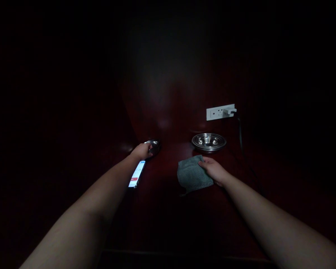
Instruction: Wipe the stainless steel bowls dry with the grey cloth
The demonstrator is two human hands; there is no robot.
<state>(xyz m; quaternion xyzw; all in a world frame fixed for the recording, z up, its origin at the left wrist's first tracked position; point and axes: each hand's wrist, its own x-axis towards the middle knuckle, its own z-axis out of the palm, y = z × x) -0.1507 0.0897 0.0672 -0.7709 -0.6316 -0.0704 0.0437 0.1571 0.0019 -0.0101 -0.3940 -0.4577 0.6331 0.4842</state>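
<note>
- Reaching forward, the left hand (141, 151) is pinching a bowl's rim (155, 143) near a phone (137, 173).
- Right hand (214, 170) is pinching a cloth (194, 173) over the red table (168, 162).
- Dim light is grazing the wall (162, 93).

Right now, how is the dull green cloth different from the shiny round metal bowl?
The dull green cloth has corners, but the shiny round metal bowl has a curved rim. The bowl catches light; the cloth doesn't shine. The right hand holds the cloth; the left hand grips the bowl. Both are held.
</note>
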